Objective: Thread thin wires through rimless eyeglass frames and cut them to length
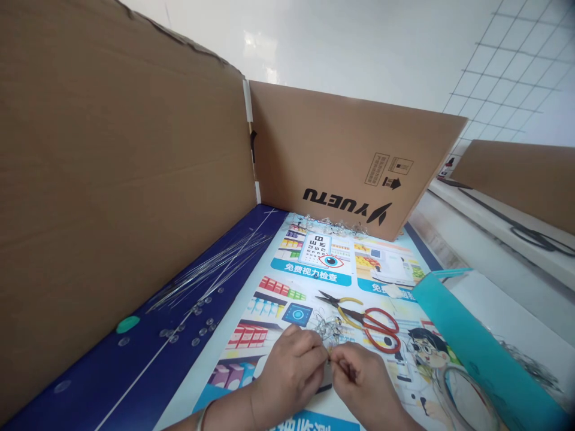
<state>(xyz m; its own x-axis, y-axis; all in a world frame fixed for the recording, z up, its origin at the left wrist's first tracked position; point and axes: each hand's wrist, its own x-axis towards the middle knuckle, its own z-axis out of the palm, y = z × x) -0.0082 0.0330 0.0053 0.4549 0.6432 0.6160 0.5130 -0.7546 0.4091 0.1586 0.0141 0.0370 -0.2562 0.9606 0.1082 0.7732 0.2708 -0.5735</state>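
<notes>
My left hand [296, 366] and my right hand [363, 380] meet low in the middle of the view. Both have their fingers pinched, tips almost touching, around something too small to make out. A tangle of thin, shiny wire pieces [327, 325] lies just beyond the fingertips. To the right of it are pliers with yellow handles [349, 308] and scissors with red handles [381, 328], lying close together and overlapping in view. A ring-shaped roll [465, 398], partly cut off by the lower edge, is right of my right hand.
A teal-edged box [471, 347] at right holds more wire pieces [530, 362]. Long thin wires [211, 269], several clear discs [203, 331] and a green round piece [128, 324] lie at left. Cardboard walls [350, 149] stand at left and back, with small wire pieces [332, 226] along the back one.
</notes>
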